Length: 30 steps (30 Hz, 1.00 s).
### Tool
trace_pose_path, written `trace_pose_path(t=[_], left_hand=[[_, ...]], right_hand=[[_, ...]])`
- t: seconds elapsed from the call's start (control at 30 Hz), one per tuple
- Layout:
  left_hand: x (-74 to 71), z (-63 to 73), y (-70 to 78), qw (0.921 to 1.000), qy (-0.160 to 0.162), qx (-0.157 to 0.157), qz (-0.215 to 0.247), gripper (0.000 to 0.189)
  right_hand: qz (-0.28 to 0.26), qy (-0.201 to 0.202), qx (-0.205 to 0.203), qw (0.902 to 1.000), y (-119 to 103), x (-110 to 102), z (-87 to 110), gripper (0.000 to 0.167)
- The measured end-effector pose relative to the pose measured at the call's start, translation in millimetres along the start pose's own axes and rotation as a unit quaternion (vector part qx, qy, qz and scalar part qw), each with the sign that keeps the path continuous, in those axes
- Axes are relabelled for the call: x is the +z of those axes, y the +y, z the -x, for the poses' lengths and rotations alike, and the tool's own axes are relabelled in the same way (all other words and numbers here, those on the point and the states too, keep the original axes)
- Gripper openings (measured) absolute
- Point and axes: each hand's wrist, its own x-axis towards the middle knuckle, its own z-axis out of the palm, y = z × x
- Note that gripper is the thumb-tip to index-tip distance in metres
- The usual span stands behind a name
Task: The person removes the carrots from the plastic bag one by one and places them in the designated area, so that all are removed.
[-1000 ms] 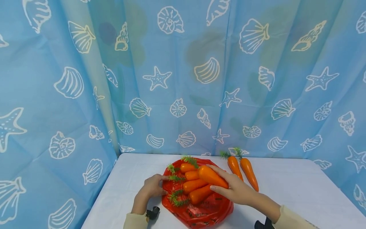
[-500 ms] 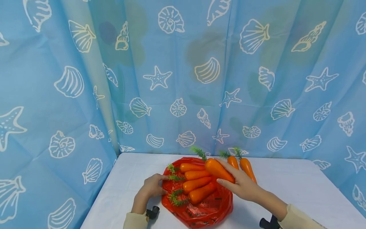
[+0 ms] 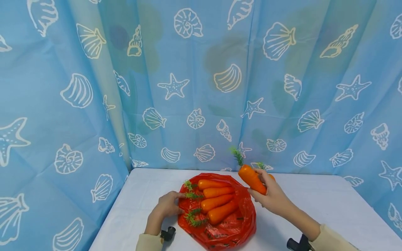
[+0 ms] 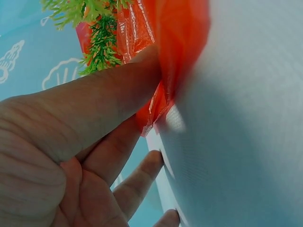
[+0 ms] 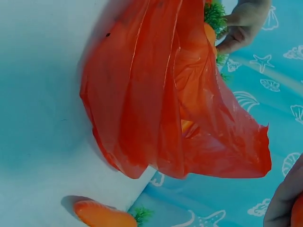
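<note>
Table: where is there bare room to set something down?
Bare table lies right of the right hand and left of the left hand. Crowded: between them, with the bag and four carrots; a carrot lies beyond the right hand.

From the head, the table (image 3: 314, 205) is viewed forward and downward, the bag (image 3: 224, 230) at six o'clock. From the left wrist, the bag is seen closest, at twelve. From the right wrist, across it, the left hand (image 5: 246, 21), at one, is shared with the head view.
</note>
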Motion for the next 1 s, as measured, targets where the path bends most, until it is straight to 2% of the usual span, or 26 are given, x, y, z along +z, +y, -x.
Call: trace_pose_path(t=[0.17,0.27,0.43,0.53,0.77,1.0], left_hand=[[-0.1,0.1,0.7,1.0000,-0.001,0.002,-0.002,0.048],[0.2,0.2,0.9,1.0000,0.001,0.001,-0.001,0.048],[0.8,0.8,1.1,1.0000,0.004,-0.004,0.001,0.048],[1.4,1.0,0.5,1.0000,0.004,-0.008,0.000,0.049],[2.0,-0.3,0.5,0.9999,0.007,-0.007,-0.001,0.049],[1.8,1.1,0.7,0.9999,0.008,-0.009,-0.001,0.049]], right_hand=[[0.041,0.059,-0.003,0.9974,5.2,-4.1,-2.0,0.066],[0.036,0.083,0.017,0.9958,9.2,-9.1,-4.6,0.065],[-0.017,0.073,0.070,0.9947,15.3,-18.7,-9.4,0.070],[-0.022,0.067,0.085,0.9938,18.3,-21.9,-10.3,0.076],[-0.028,0.059,0.090,0.9938,23.9,-24.8,-10.9,0.081],[-0.019,0.050,0.099,0.9937,29.6,-24.2,-10.7,0.077]])
